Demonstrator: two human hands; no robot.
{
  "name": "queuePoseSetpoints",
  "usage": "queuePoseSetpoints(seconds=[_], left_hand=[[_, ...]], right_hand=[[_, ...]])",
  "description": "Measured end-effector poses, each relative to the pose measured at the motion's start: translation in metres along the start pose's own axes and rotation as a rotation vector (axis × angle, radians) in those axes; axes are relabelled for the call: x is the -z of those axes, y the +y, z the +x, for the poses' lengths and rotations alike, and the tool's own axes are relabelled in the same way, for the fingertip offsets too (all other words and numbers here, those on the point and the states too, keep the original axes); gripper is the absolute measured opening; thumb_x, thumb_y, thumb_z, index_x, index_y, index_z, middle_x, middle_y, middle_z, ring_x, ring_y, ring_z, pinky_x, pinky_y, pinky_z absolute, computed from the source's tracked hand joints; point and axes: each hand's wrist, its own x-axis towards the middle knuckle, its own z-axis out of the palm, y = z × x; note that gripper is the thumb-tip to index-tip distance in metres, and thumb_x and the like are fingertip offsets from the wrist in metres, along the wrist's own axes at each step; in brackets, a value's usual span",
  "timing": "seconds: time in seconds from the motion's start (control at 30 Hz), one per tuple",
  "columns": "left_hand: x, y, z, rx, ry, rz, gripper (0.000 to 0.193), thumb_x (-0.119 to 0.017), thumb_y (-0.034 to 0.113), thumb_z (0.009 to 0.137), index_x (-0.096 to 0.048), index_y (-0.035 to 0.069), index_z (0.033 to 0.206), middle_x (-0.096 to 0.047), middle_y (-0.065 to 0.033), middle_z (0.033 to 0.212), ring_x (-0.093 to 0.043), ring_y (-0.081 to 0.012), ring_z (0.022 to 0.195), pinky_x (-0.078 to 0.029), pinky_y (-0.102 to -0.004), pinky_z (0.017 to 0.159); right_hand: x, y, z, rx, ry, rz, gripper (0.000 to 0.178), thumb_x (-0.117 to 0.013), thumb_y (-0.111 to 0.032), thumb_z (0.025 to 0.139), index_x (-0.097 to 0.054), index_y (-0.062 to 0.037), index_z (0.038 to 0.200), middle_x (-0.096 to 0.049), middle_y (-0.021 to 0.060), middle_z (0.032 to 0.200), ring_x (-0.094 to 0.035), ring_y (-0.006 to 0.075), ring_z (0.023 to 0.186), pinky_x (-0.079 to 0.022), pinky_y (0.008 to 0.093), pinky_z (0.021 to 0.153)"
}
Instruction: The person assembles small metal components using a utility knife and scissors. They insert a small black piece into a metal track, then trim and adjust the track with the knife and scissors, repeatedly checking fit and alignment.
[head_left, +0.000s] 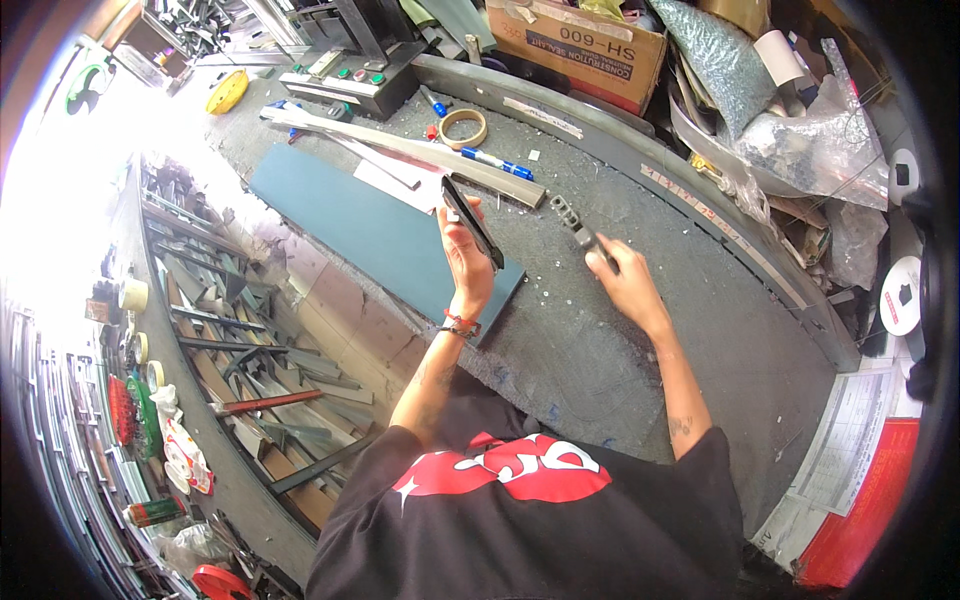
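Note:
Upright in my left hand (pixel 468 262) is a thin black phone-like slab (pixel 470 222), seen nearly edge on, with my fingers wrapped around it. My right hand (pixel 628 280) grips a grey metal piece (pixel 574 222) with square openings at its far end; its kind is unclear and it is slightly blurred. Beneath the left hand, a long blue-grey panel (pixel 340 225) lies on the dark workbench (pixel 600 370). Beyond the panel rest a long metal profile (pixel 440 157), a white sheet of paper (pixel 395 185) and a blue marker (pixel 497 163).
A tape roll (pixel 463 129) and a machine with coloured buttons (pixel 350 85) stand farther back. A raised ledge (pixel 640 170) borders the bench, with a cardboard box (pixel 575 50) and plastic wrap (pixel 810 150) behind it. Metal offcuts (pixel 240 310) fill the lower left space.

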Motion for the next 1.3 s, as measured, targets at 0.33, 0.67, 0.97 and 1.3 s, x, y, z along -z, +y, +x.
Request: queuePoseSetpoints(seconds=[0.33,0.67,0.97,1.3], left_hand=[[-0.009,0.009,0.021,-0.136,0.014,-0.007,0.07,-0.018,0.065,0.087,-0.049,0.003,0.09,-0.047,-0.0027,0.084,-0.041,-0.0111,0.076,-0.033,-0.0256,0.068],[-0.017,0.008,0.022,-0.111,-0.044,-0.107,0.07,-0.019,0.067,0.086,-0.047,0.002,0.089,-0.045,-0.0045,0.084,-0.041,-0.013,0.077,-0.034,-0.027,0.07],[-0.031,0.019,0.024,-0.121,-0.058,-0.301,0.068,-0.02,0.066,0.086,-0.045,0.003,0.087,-0.042,-0.0044,0.084,-0.037,-0.0125,0.076,-0.032,-0.0261,0.07],[-0.041,0.03,0.023,0.299,-0.125,-0.575,0.049,-0.025,0.053,0.093,-0.044,0.007,0.089,-0.045,-0.0034,0.075,-0.042,-0.0112,0.064,-0.037,-0.0216,0.057]], right_hand=[[0.008,-0.044,-0.036,-0.199,-0.218,0.076,0.031,-0.05,-0.022,0.089,-0.059,0.0039,0.104,-0.055,0.0021,0.07,-0.051,0.007,0.06,-0.042,0.0216,0.054],[0.008,-0.052,-0.051,-0.115,-0.133,0.227,0.035,-0.053,-0.022,0.089,-0.057,0.004,0.111,-0.054,0.0011,0.067,-0.052,0.0066,0.059,-0.043,0.0232,0.053],[0.003,-0.04,-0.057,-0.165,-0.13,0.204,0.037,-0.054,-0.024,0.088,-0.057,0.0066,0.108,-0.057,0.0032,0.073,-0.053,0.0067,0.064,-0.043,0.0221,0.056],[0.009,-0.019,-0.04,0.147,0.402,-0.604,0.034,-0.058,-0.022,0.084,-0.058,0.0063,0.104,-0.058,0.017,0.083,-0.059,0.0272,0.076,-0.045,0.0323,0.072]])
